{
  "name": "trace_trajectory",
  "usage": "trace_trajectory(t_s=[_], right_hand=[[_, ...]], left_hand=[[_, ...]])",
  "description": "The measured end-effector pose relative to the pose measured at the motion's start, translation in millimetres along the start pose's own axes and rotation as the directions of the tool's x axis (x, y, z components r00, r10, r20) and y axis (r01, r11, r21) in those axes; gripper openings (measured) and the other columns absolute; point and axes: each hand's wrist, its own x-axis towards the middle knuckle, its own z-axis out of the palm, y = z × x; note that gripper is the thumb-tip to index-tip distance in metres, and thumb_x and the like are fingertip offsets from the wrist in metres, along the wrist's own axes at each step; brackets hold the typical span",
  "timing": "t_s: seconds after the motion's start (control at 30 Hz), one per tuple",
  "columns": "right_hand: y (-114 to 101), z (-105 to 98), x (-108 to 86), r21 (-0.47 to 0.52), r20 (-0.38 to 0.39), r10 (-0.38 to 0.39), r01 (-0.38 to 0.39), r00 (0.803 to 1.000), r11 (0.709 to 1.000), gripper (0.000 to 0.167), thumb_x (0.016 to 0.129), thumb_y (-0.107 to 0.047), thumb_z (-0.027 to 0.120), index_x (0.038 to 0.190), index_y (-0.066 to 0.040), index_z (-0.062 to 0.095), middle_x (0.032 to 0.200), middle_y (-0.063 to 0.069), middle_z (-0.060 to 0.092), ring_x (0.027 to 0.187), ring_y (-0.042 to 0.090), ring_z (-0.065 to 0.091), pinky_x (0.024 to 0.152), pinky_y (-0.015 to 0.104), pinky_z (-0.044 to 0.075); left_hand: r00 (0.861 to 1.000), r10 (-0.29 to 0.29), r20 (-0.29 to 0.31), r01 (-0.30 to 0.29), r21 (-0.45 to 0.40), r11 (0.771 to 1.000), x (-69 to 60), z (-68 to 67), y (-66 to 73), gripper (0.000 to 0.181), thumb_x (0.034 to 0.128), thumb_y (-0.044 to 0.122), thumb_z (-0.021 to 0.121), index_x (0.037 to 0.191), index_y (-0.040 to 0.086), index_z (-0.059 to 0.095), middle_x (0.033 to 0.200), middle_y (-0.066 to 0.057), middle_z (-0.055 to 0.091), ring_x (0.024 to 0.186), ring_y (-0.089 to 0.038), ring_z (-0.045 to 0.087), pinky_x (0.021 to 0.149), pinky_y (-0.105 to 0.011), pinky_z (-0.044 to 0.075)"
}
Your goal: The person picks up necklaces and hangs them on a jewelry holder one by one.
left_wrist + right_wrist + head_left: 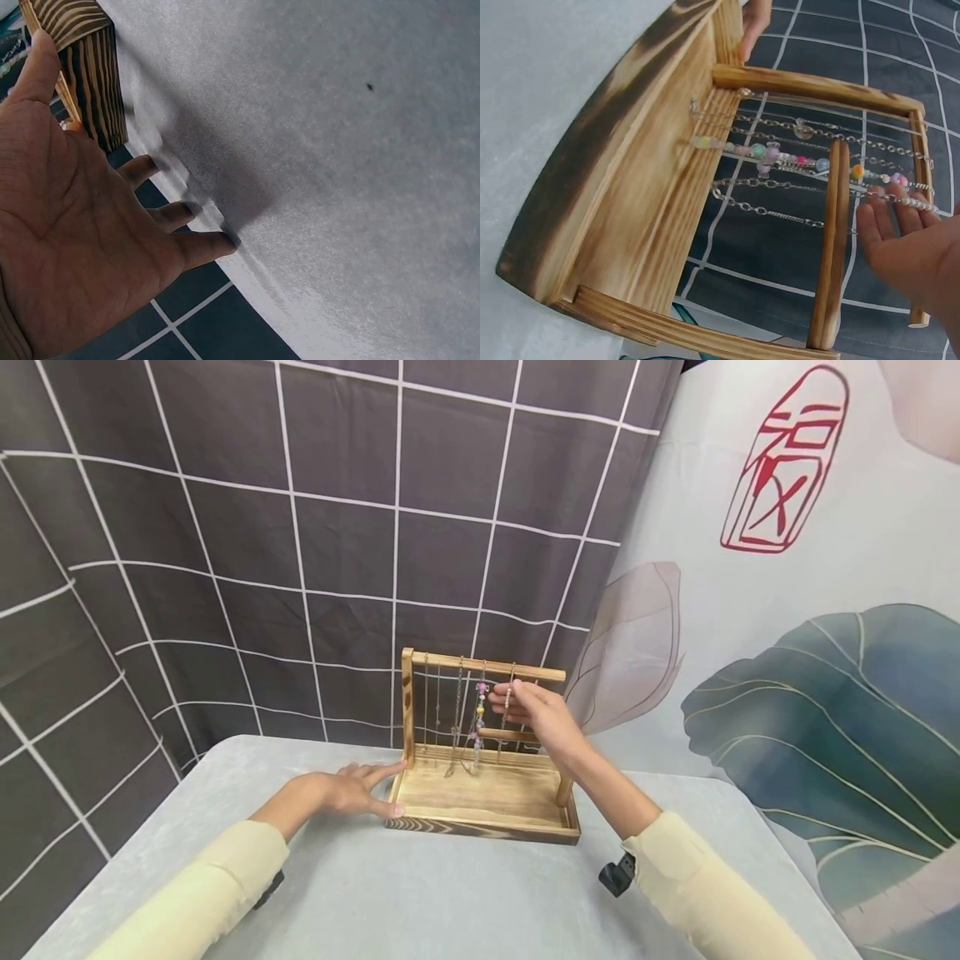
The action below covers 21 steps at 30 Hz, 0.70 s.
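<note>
A wooden jewelry stand (pixel 480 824) with a tray base rests on the table. Several necklaces hang from its top bar (pixel 487 665); one carries colorful beads (pixel 481 710), while others are silver chains (pixel 802 219). My right hand (pixel 551 722) is at the stand's upper right. Its extended fingers lie behind a pearl-beaded necklace (pixel 507 697), touching or very near it; the thumb is hardly visible in the right wrist view. At the left end of the tray, my left hand (pixel 348 789) has its thumb at the front corner and its index finger by the left post, fingers spread.
A pale grey cloth covers the table (pixel 360 893). Behind it hangs a dark curtain (pixel 337 543) with white grid lines. To the right is a light curtain (pixel 705 718) with leaf prints and a red seal. A shorter wooden bar (pixel 510 735) crosses the stand lower down.
</note>
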Motion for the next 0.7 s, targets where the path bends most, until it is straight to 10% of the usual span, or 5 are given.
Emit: trace_trajectory(t_s=[0.7], right_hand=[[20.4, -10.7, -26.5, -0.130, -0.050, -0.089, 0.082, 0.995, 0.988, 0.048, 0.123, -0.024, 0.048, 0.160, 0.005, 0.057, 0.162, 0.025, 0.064, 0.148, 0.043, 0.065, 0.130, 0.053, 0.051]], left_hand=[[1.000, -0.001, -0.010, 0.000, -0.011, 1.000, 7.5, 5.3, -6.3, 0.122, 0.0888, 0.097, 0.062, 0.182, 0.032, 0.018, 0.189, -0.023, 0.018, 0.170, -0.067, 0.006, 0.128, -0.095, 0.001]])
